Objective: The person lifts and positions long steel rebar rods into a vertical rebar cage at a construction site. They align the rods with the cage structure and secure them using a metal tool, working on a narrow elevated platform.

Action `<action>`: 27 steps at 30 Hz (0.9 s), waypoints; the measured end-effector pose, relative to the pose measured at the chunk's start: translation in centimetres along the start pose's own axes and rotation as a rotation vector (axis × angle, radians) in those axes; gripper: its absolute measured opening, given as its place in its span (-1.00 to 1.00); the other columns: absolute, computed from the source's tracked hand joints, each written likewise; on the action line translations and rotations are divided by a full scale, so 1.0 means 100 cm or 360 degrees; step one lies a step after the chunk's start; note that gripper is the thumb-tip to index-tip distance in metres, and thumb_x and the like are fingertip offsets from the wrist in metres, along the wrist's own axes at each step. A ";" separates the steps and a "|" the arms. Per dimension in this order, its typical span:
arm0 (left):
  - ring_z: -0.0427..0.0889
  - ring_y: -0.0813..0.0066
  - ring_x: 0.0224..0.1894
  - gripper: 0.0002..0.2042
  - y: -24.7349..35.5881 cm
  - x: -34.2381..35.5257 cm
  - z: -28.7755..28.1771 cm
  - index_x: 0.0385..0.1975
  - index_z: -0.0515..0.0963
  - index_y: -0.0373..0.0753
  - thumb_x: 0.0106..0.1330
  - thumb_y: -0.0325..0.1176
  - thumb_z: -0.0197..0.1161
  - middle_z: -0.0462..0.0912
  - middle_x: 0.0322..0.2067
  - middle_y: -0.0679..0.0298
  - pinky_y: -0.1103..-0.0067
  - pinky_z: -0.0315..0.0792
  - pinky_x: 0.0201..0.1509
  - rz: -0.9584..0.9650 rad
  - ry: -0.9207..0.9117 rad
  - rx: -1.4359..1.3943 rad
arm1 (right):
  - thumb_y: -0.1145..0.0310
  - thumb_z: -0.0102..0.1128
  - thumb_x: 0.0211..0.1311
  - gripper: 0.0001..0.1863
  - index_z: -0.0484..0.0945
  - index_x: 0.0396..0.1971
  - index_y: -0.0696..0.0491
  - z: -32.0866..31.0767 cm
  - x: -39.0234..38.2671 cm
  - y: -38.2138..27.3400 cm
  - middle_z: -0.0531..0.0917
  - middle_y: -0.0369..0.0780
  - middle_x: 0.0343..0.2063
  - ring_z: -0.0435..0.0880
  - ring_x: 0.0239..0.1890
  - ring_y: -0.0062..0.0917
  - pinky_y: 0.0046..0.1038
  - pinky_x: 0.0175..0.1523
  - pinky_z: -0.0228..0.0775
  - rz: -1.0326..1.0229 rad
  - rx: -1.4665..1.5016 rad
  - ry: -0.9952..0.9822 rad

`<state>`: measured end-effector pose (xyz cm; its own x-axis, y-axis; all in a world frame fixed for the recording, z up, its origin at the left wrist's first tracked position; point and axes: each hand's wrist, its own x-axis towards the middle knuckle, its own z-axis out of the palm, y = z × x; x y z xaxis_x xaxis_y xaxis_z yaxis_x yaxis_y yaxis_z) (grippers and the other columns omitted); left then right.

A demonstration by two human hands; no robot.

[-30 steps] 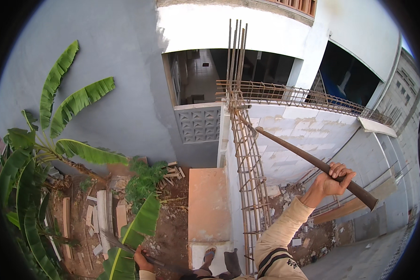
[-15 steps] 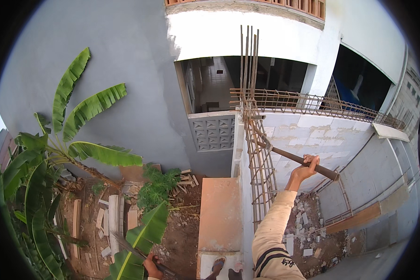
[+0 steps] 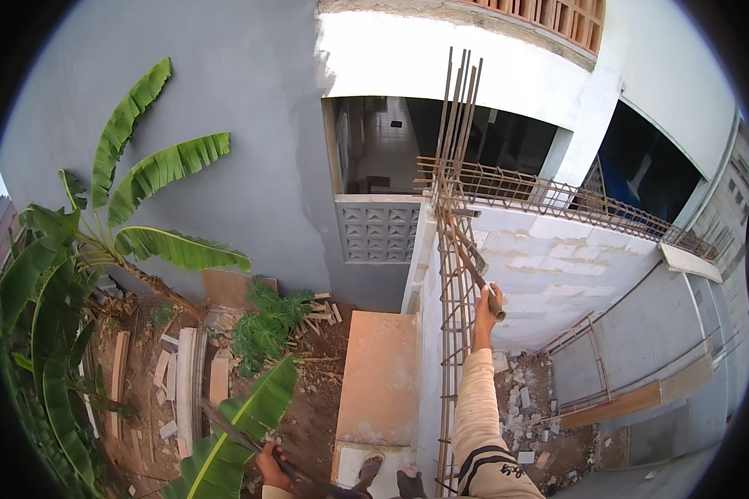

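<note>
My right hand (image 3: 485,306) is closed round a rusty metal pipe (image 3: 478,264) near its lower end. The pipe's far end lies against the tied rebar cage (image 3: 451,320) running along the top of the white block wall (image 3: 549,274); how it joins the bars is too small to tell. At the lower left, my left hand (image 3: 273,467) grips a long dark rod (image 3: 235,431), which slants past a banana leaf (image 3: 254,420). My feet (image 3: 369,472) stand on a pale board at the lower middle.
Upright bars (image 3: 458,116) rise from the cage corner, and another rebar cage (image 3: 558,193) runs right. An orange-brown board (image 3: 378,374) lies left of the wall. Banana plants (image 3: 58,291) and timber (image 3: 187,382) occupy the left ground; rubble (image 3: 524,407) lies below right.
My right hand has swung the pipe's near end leftward, closer to the rebar cage. My left hand still holds the rod, and the whole view has shifted slightly.
</note>
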<state>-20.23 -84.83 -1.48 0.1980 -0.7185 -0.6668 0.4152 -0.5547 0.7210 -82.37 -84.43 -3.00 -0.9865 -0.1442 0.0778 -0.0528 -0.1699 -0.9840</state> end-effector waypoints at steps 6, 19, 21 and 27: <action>0.42 0.59 -0.55 -0.93 0.003 -0.006 0.013 -0.34 0.44 -0.20 0.32 -0.42 0.20 0.43 -0.56 0.37 0.62 0.35 -0.55 -0.0023 -0.0044 0.0010 | 0.19 0.25 0.34 -0.69 0.59 -0.15 0.15 -0.001 0.004 -0.009 0.60 -0.31 -0.37 0.48 -0.44 -0.67 -0.59 -0.33 0.36 -0.0263 -0.0185 0.0143; 0.47 0.57 -0.53 -0.83 -0.017 -0.022 0.093 -0.33 0.52 -0.15 0.30 -0.24 0.34 0.54 -0.51 0.33 0.62 0.35 -0.49 -0.0027 -0.0349 0.0058 | 0.14 0.25 0.35 -0.58 0.47 0.05 0.09 -0.028 -0.220 -0.037 0.61 -0.20 -0.22 0.67 -0.29 -0.57 -0.53 -0.25 0.51 0.0463 -0.0451 -0.1227; 0.48 0.56 -0.52 -0.83 -0.020 -0.031 0.114 -0.32 0.51 -0.18 0.29 -0.29 0.36 0.56 -0.51 0.33 0.60 0.36 -0.47 -0.0091 -0.0410 0.0016 | 0.05 0.15 0.42 -0.52 0.44 0.14 0.08 -0.053 -0.312 -0.050 0.59 -0.16 -0.14 0.67 -0.24 -0.54 -0.51 -0.24 0.52 0.0677 -0.0500 -0.1832; 0.48 0.58 -0.45 -0.76 -0.034 -0.064 0.155 -0.30 0.52 -0.22 0.31 -0.20 0.37 0.59 -0.44 0.31 0.63 0.36 -0.34 -0.0069 -0.0846 0.0227 | 0.00 0.10 0.43 -0.38 0.34 0.26 0.16 -0.096 -0.387 -0.080 0.54 -0.06 0.04 0.61 -0.12 -0.47 -0.39 -0.07 0.51 0.1041 -0.0349 -0.1920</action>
<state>-36.63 -84.85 3.22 -0.3077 -0.7863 -0.5358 0.2810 -0.6131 0.7383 -45.24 -68.14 0.37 -0.1050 -0.8997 -0.4237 0.2278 0.3930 -0.8909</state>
